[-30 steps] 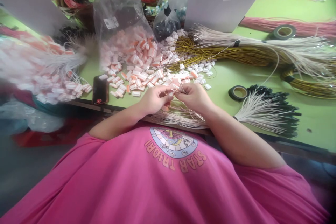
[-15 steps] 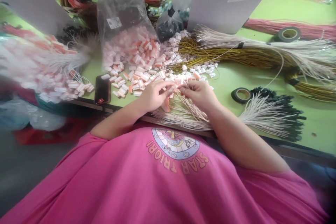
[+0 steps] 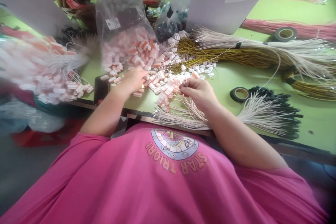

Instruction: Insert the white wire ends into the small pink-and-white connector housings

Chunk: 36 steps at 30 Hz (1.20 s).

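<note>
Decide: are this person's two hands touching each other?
No, the left hand is at the orange-and-white pieces, apart from the right hand.

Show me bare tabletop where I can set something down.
One bare patch of green tabletop lies between the brown wires and the nearer tape roll. Another lies right of the black-ended bundle, below the tied brown bundle. It is crowded around the left hand and right hand, amid white-and-orange pieces.

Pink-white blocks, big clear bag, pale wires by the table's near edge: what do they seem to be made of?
Pink-white blocks: probably hard plastic, smooth, judging by their straight edges and repeated shape. Big clear bag: likely thin, glossy plastic film, being see-through and creased. Pale wires: perhaps plastic-coated, with even colour; their core cannot be seen.
</note>
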{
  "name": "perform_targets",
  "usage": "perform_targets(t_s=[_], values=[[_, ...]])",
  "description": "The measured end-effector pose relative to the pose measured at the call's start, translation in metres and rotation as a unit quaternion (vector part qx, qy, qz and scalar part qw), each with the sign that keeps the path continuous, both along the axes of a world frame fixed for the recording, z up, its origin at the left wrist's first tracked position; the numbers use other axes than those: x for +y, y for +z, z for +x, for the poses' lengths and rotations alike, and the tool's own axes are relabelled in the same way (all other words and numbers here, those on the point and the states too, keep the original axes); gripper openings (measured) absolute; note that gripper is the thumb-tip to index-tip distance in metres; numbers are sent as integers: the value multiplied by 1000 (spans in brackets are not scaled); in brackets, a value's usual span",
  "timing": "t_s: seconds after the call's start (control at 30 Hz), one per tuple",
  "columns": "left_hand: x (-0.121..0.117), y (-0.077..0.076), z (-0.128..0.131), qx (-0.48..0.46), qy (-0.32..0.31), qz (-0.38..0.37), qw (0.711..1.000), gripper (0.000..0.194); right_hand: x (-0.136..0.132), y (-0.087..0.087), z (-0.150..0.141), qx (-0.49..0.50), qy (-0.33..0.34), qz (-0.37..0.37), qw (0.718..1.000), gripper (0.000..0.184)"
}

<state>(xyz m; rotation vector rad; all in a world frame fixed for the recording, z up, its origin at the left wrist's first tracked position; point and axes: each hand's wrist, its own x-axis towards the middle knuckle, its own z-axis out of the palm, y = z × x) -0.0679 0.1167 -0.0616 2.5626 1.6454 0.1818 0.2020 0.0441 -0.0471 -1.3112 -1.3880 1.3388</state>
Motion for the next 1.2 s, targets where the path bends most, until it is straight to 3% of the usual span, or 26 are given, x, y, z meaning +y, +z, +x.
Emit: perform_targets(t_s=[0.07, 0.17, 0.27, 0.37, 0.43, 0.5, 0.73, 0.87, 1.03, 1.2], values=[[-7, 7, 8, -52, 21, 9, 998, 23, 1, -2, 0, 10, 16, -13, 1000, 3], [-30, 20, 26, -226, 52, -7, 973, 17, 1, -2, 1, 20, 51, -23, 998, 2], [-54, 26, 45, -414, 20, -117, 903, 17, 0, 0, 1, -16, 64, -20, 998, 4], [-67, 21, 58, -526, -39, -251, 812, 23, -1, 1, 2, -50, 50, -7, 997, 7], [-71, 15, 64, -573, -31, -307, 759, 28, -1, 0, 1, -44, 50, -6, 998, 7], [-72, 11, 67, -594, 1, -334, 731, 21, -1, -3, 1, -14, 65, -21, 998, 8], [-75, 8, 74, -576, 83, -345, 737, 28, 2, -12, 3, -7, 96, -32, 995, 5], [-76, 7, 74, -578, 73, -358, 730, 27, 3, -12, 5, -9, 114, -16, 993, 8], [-76, 8, 76, -601, 67, -386, 697, 32, 4, -12, 5, -46, 154, -23, 987, 12], [-74, 9, 79, -632, 68, -374, 676, 32, 4, -8, 3, -18, 135, -63, 989, 10]])
